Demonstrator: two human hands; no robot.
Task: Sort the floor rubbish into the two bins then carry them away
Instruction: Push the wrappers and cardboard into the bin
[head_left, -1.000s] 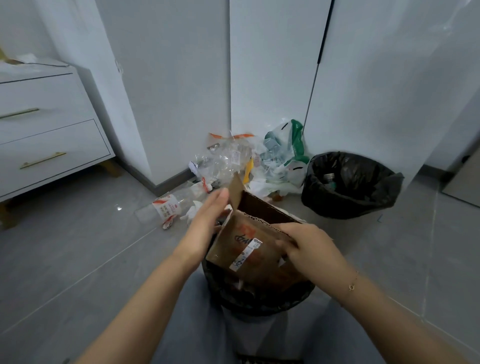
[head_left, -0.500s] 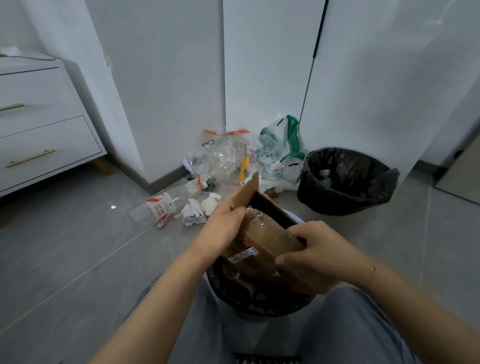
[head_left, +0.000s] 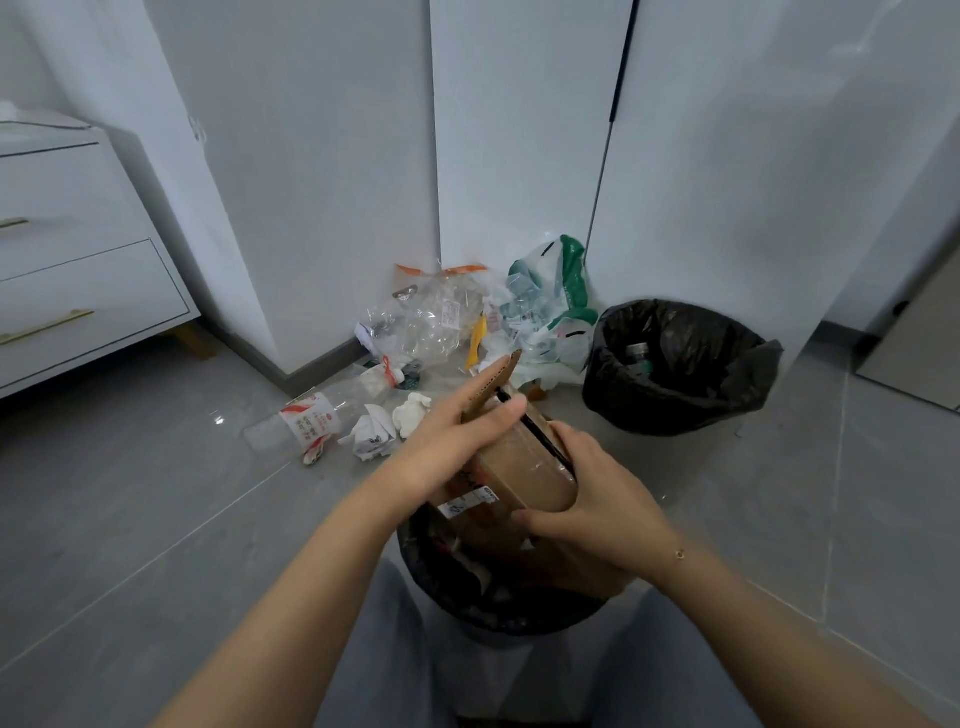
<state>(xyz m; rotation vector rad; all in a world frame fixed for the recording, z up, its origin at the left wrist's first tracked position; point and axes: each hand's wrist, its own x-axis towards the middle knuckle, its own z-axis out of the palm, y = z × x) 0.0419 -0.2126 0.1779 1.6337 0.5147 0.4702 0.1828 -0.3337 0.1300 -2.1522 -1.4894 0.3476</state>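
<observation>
Far left, a white drawer unit (head_left: 78, 270) with brass handles stands against the wall. On the grey floor (head_left: 130, 519) beside it, a clear plastic bottle (head_left: 317, 415) with a red and white label lies on its side, and just right of that sit 2 crumpled white paper wads (head_left: 389, 423). Behind them, in the corner, there's a heap of clear plastic packaging (head_left: 426, 322), with a green and white plastic bag (head_left: 550, 306) piled against the cupboard door.

Centre now: the left hand (head_left: 452, 447) lies with fingers straight and flat along the left side of the cardboard box (head_left: 524, 467), pressing against its raised flap. The box is tilted, its lower end down inside the near bin (head_left: 467, 597), which has a black liner and stands between the person's knees. A white label shows on the box's near face. The right hand (head_left: 597, 499) grips the box from the right, fingers curled over its top edge and thumb across the near face. A thin bracelet (head_left: 679, 554) circles that wrist.

Further right, the far bin (head_left: 675, 369), also lined in black, stands on the floor near the white doors, just beside the plastic bag. Something small with a green part lies inside it; I can't tell what.
</observation>
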